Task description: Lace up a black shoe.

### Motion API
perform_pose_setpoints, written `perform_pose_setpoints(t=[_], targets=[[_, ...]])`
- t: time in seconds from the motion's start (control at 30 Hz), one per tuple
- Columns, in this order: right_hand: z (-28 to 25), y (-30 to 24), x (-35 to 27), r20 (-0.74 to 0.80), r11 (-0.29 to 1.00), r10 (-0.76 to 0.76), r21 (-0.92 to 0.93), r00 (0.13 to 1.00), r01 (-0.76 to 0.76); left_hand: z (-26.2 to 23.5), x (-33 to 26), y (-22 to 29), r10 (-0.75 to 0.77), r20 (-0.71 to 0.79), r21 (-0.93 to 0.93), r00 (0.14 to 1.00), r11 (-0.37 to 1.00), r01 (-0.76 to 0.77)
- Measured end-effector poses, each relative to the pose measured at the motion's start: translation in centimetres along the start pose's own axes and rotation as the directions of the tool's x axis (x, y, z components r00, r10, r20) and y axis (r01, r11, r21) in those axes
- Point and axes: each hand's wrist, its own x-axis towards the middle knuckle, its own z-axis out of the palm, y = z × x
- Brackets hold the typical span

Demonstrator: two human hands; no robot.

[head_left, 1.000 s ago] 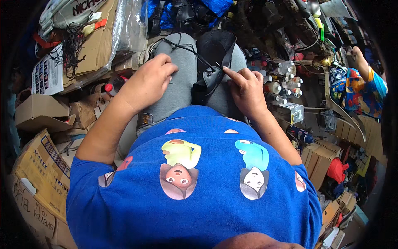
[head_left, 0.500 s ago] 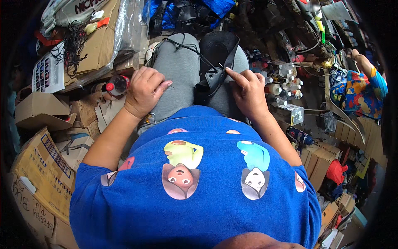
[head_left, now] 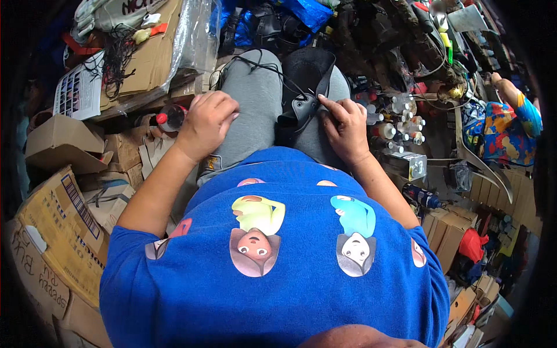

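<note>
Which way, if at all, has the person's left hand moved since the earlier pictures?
Yes. The left hand has slid off the grey-trousered knee toward the person's left, and now sits beside the red-capped bottle, while the right hand remains on the black shoe.

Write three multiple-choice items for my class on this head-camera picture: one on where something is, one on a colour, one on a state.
1. Where does the black shoe lie?
A. On the person's lap
B. On a cardboard box
C. Behind the bottles

2. What colour is the cap of the bottle beside the left hand?
A. Green
B. Red
C. White

3. What is the right hand doing?
A. Hanging free in the air
B. Holding a bottle
C. Pressing its fingers on the shoe

Answers: 1 A, the shoe rests on the grey-trousered legs; 2 B, the cap shows red by the curled left hand; 3 C, the fingertips lie on the shoe's black upper.
</note>
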Motion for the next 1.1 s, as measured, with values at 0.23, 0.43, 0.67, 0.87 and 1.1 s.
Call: perform_pose_setpoints(t=[0.23, 0.43, 0.67, 0.87, 1.1], targets=[[0.0, -0.3, 0.0, 0.000, 0.999, -0.036, -0.026, 0.999, 0.036, 2.6, 3.6, 2.0, 0.068, -0.028, 0.157, 0.997, 0.986, -0.063], [-0.3, -0.4, -0.1, -0.006, 0.999, -0.021, -0.046, 1.000, 0.021, 5.1, 6.1, 1.8, 0.006, 0.089, 0.255, 0.996, 0.966, -0.029], [-1.4, 0.4, 0.2, 0.083, 0.996, 0.028, 0.078, 0.996, -0.034, 6.4, 8.1, 1.3, -0.061, 0.044, -0.125, 0.997, 0.990, 0.066], [-2.3, 2.1, 1.9, 0.256, 0.876, 0.173, 0.402, 0.951, -0.267, 5.9, 9.8, 0.6, 0.101, 0.128, -0.382, 0.987, 0.923, -0.045], [-2.5, 3.8, 3.1, 0.345, 0.860, 0.122, 0.431, 0.931, -0.272, 6.1, 9.9, 0.6, 0.051, 0.247, -0.119, 0.968, 0.993, -0.021]])
